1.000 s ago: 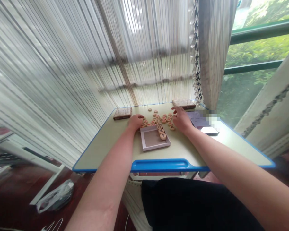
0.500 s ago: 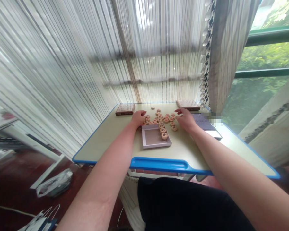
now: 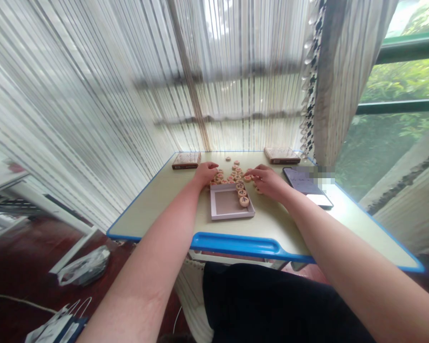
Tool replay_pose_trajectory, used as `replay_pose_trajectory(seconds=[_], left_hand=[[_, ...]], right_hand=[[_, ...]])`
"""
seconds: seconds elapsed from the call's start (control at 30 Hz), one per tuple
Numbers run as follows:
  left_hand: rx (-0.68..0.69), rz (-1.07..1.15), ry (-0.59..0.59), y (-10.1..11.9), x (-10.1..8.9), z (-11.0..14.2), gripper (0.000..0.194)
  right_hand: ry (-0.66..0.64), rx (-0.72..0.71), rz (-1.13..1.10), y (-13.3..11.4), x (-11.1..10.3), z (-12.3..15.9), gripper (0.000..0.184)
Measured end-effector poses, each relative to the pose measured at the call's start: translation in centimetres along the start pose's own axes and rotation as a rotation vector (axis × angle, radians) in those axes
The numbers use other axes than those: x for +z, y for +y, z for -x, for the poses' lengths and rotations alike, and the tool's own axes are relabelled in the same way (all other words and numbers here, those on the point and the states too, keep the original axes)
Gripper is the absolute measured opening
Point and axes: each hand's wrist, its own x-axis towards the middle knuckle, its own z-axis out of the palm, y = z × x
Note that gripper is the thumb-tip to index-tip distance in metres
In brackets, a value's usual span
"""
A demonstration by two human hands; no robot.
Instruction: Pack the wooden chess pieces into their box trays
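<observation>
Round wooden Chinese chess pieces (image 3: 230, 181) with red or black characters lie in a loose heap on the desk. Behind and to the left of the box tray (image 3: 214, 218), my left hand (image 3: 204, 174) rests by the heap's left edge, fingers apart and curved. My right hand (image 3: 268, 182) reaches over the heap's right side with its index finger stretched among the pieces; whether it touches one is unclear. Along the tray's right wall sits a row of black-marked pieces, the nearest being a large-looking piece (image 3: 243, 201). My right hand partly hides some pieces.
Two flat brown boxes stand at the back, a left box (image 3: 186, 160) and a right box (image 3: 282, 155). A dark phone-like device (image 3: 303, 182) lies at right. The blue-edged desk (image 3: 153, 205) has a blue pen groove (image 3: 236, 243) in front. A striped string curtain hangs behind.
My right hand has moved left, from beside the heap to over its right-hand pieces. My left hand has barely shifted. The row in the tray looks the same.
</observation>
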Motion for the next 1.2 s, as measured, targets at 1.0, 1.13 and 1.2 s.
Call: replay_pose_trajectory(seconds=[1.0,1.13,1.2], left_hand=[[-0.016,-0.011,-0.017,0.1,0.0,0.0,0.037],[-0.023,-0.056,-0.011,0.4,-0.1,0.2,0.033],[-0.021,-0.057,-0.007,0.6,-0.1,0.4,0.033]], right_hand=[[-0.074,-0.041,0.175,-0.1,0.2,-0.5,0.030],[-0.078,-0.045,0.218,0.0,0.8,-0.7,0.025],[-0.074,-0.050,0.223,0.1,0.7,-0.8,0.021]])
